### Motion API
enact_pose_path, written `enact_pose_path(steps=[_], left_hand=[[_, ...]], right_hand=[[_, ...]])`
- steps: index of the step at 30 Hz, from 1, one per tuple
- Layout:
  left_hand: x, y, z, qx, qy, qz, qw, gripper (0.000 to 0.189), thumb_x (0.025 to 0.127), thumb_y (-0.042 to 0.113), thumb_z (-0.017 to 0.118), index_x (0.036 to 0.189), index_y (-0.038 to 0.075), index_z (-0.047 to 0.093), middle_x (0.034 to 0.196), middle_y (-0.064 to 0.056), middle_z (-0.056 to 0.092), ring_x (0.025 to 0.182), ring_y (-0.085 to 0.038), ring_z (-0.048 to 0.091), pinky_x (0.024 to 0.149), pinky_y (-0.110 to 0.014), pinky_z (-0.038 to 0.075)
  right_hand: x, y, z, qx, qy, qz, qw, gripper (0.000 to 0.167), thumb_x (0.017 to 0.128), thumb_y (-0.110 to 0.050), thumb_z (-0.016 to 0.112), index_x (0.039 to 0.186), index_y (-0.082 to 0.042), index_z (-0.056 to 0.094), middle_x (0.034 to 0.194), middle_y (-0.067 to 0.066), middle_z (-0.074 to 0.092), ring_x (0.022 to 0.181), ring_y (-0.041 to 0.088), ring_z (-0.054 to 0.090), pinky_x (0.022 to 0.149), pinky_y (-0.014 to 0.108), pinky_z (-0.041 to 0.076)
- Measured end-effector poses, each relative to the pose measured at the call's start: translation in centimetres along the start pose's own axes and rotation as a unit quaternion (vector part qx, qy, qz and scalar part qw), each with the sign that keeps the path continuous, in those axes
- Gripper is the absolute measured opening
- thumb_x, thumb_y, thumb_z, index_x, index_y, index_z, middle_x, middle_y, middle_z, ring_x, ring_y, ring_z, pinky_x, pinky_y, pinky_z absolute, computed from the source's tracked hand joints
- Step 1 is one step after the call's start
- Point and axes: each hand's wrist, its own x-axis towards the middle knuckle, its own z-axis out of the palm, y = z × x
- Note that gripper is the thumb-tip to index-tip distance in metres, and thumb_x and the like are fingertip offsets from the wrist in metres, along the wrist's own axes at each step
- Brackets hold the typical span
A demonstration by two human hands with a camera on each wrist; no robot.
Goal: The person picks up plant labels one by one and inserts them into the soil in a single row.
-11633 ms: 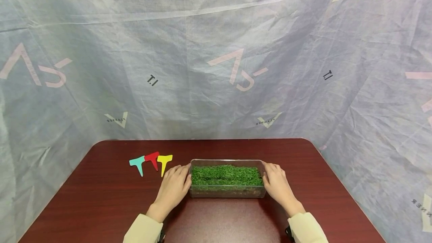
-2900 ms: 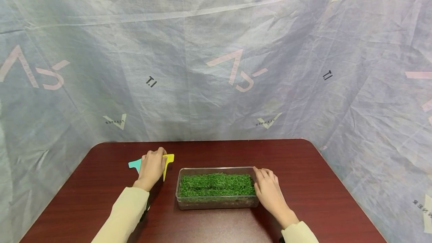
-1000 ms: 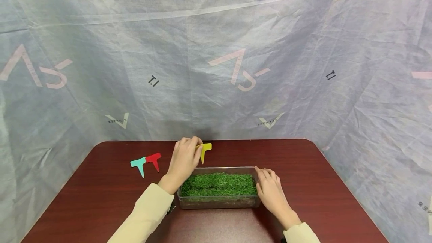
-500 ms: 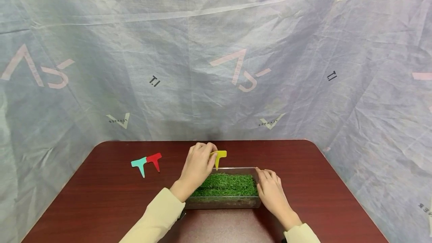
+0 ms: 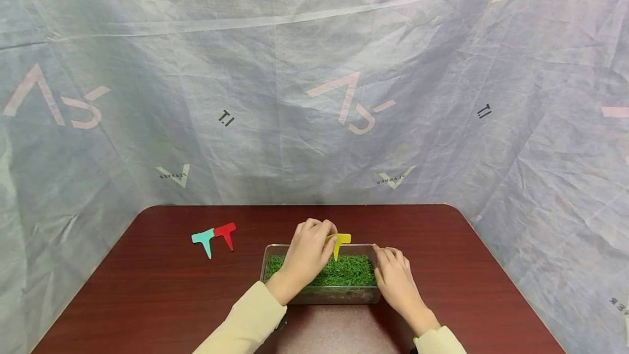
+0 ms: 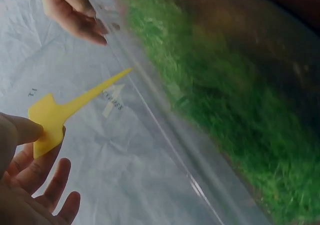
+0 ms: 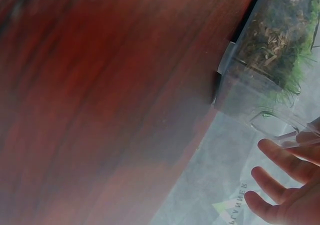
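My left hand [image 5: 307,253] pinches a yellow T-shaped plant label [image 5: 342,238] by its wide head, between thumb and index finger. In the left wrist view the label's pointed stem [image 6: 97,91] aims toward the rim of a clear plastic box; the other fingers are spread. From the head view, label and hand hang over the box [image 5: 339,295], which holds green grass [image 5: 351,271]. My right hand [image 5: 397,283] holds the box's right end. In the right wrist view thumb and index finger pinch the rim by a looped handle [image 7: 274,121].
A turquoise plant label [image 5: 203,237] and a red one [image 5: 225,230] lie side by side on the dark red wooden table [image 5: 147,288], left of the box. A grey printed cloth [image 5: 275,124] hangs behind and along both sides.
My left hand has taken the yellow label from beside the other two and carried it right, lately lowering it over the box. The right hand stays at the box's right end.
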Motion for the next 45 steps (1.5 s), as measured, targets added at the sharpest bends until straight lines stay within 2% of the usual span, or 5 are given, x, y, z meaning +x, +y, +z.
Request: enact_pose_path(steps=[7, 18, 29, 45], left_hand=[[-0.5, 0.8, 1.0, 0.007, -0.002, 0.025, 0.9997, 0.004, 0.09, 0.023, 0.058, 0.092, 0.02, 0.056, 0.079, 0.012, 0.062, 0.089, -0.013, 0.055, 0.084, -0.033, 0.043], [-0.7, 1.9, 2.4, 0.011, -0.01, 0.029, 0.9995, 0.005, 0.09, 0.024, 0.059, 0.091, 0.02, 0.055, 0.079, 0.012, 0.063, 0.089, -0.013, 0.055, 0.083, -0.033, 0.044], [-1.0, 2.2, 3.4, 0.004, -0.015, 0.017, 0.9997, 0.006, 0.09, 0.025, 0.058, 0.091, 0.019, 0.056, 0.079, 0.01, 0.063, 0.089, -0.013, 0.056, 0.083, -0.033, 0.044], [-1.4, 2.2, 4.5, 0.017, -0.016, 0.026, 0.9994, 0.006, 0.089, 0.024, 0.06, 0.088, 0.02, 0.055, 0.072, 0.013, 0.06, 0.085, -0.012, 0.056, 0.082, -0.031, 0.044]], right_hand=[[-0.1, 0.0, 0.0, 0.002, -0.008, 0.006, 1.0, 0.044, 0.082, -0.004, 0.058, 0.125, -0.001, 0.052, 0.109, 0.013, 0.061, 0.111, 0.035, 0.048, 0.091, 0.052, 0.036], [-0.1, 0.0, 0.0, 0.003, -0.008, 0.007, 0.9999, 0.044, 0.082, -0.004, 0.06, 0.125, -0.001, 0.052, 0.109, 0.013, 0.061, 0.11, 0.035, 0.048, 0.09, 0.053, 0.036], [-0.1, 0.0, 0.0, 0.004, -0.011, 0.009, 0.9999, 0.045, 0.081, -0.005, 0.059, 0.125, -0.001, 0.052, 0.11, 0.012, 0.061, 0.111, 0.034, 0.048, 0.09, 0.052, 0.037], [-0.1, 0.0, 0.0, 0.013, -0.014, 0.013, 0.9998, 0.043, 0.083, -0.005, 0.057, 0.126, -0.001, 0.052, 0.11, 0.012, 0.061, 0.111, 0.034, 0.047, 0.091, 0.051, 0.036]])
